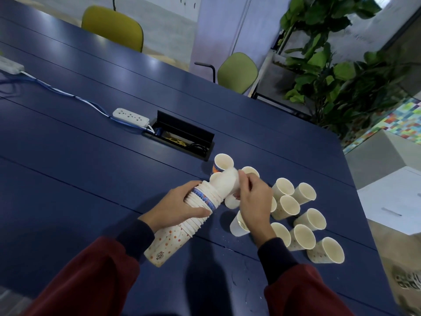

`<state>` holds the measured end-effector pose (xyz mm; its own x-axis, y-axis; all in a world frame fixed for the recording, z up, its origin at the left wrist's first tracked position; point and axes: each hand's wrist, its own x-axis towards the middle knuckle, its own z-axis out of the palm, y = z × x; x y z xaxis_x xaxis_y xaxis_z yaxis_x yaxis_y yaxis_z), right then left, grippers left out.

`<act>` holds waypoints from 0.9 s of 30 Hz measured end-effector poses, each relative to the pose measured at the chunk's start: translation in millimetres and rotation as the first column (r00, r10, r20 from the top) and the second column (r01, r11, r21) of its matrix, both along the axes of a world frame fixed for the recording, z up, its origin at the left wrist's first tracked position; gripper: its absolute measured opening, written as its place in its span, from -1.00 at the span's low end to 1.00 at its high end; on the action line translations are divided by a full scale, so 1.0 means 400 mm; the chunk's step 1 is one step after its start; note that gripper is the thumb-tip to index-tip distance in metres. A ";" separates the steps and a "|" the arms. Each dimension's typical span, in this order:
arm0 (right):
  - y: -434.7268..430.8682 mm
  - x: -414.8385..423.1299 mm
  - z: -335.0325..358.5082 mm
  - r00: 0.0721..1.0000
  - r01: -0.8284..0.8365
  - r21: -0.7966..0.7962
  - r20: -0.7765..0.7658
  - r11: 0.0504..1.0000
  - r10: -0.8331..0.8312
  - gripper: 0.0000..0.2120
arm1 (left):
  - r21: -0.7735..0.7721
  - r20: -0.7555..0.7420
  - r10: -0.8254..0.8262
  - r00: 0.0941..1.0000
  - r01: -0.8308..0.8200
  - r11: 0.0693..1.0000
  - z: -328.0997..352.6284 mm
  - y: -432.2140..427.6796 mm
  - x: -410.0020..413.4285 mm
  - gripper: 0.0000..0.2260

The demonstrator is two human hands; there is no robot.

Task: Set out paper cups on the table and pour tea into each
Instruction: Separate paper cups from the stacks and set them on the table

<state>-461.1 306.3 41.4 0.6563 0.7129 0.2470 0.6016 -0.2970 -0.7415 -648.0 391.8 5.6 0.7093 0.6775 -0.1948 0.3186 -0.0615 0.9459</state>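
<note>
My left hand [182, 207] grips a long stack of nested paper cups [173, 238], held tilted above the blue table [91, 169]. My right hand [252, 201] pinches the top cup [224, 184] at the stack's upper end. Several empty paper cups [304, 236] stand upright in a cluster on the table to the right, some hidden behind my right hand. One more cup [222, 163] with an orange and blue pattern stands just beyond the stack's tip. No tea vessel is visible.
An open cable box [182, 137] is sunk into the table beyond the cups, with a white power strip [131, 117] and cables to its left. Two green chairs [237, 73] stand at the far side. Plants [330, 65] and the table's right edge lie to the right.
</note>
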 end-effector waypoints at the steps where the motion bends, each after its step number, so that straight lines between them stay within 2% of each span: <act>1: -0.004 0.010 0.007 0.999 0.033 0.017 0.013 0.999 -0.033 -0.54 | 0.000 -0.011 0.040 0.999 -0.040 0.999 -0.005 -0.001 -0.009 -0.40; 4: -0.022 0.018 0.009 0.995 0.082 0.006 0.053 0.997 -0.082 -0.60 | 0.030 -0.046 0.202 0.978 -0.201 0.979 -0.019 0.009 -0.042 -0.44; 7: -0.040 0.003 -0.043 0.999 0.029 -0.071 0.034 0.997 -0.026 -0.64 | 0.039 -0.052 0.311 0.949 -0.309 0.950 -0.026 0.024 -0.064 -0.53; 10: -0.068 -0.021 -0.117 0.991 -0.100 -0.285 0.054 0.953 0.120 -0.72 | 0.040 -0.070 0.325 0.943 -0.322 0.946 -0.028 0.025 -0.068 -0.53; 13: -0.099 -0.049 -0.172 0.959 -0.278 -0.450 -0.083 0.849 0.269 -0.82 | 0.022 -0.088 0.309 0.947 -0.308 0.951 -0.031 0.017 -0.063 -0.59; 15: -0.115 -0.058 -0.185 0.945 -0.323 -0.485 -0.123 0.812 0.303 -0.77 | 0.024 -0.084 0.277 0.957 -0.276 0.961 -0.031 0.007 -0.058 -0.61; 18: -0.122 -0.049 -0.165 0.964 -0.264 -0.378 -0.078 0.887 0.254 -0.78 | 0.025 -0.037 0.218 0.975 -0.217 0.976 -0.022 -0.011 -0.043 -0.59; 21: -0.128 -0.036 -0.115 0.979 -0.193 -0.147 -0.090 0.970 0.181 -0.84 | -0.023 0.042 0.158 0.987 -0.157 0.987 -0.001 -0.029 -0.013 -0.59; 25: -0.146 -0.035 -0.045 0.977 -0.137 0.058 -0.158 0.989 0.145 -0.73 | -0.043 0.094 0.034 0.995 -0.030 0.999 0.033 -0.056 0.048 -0.60; 27: -0.160 -0.030 -0.024 0.974 -0.138 0.088 -0.170 0.986 0.152 -0.79 | -0.029 0.121 -0.029 0.992 0.033 0.999 0.045 -0.073 0.080 -0.59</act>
<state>-473.3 242.3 31.7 0.5851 0.7874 0.1938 0.4927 -0.1554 -0.8562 -616.2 362.7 23.6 0.7494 0.6498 -0.1270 0.2006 -0.0401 0.9789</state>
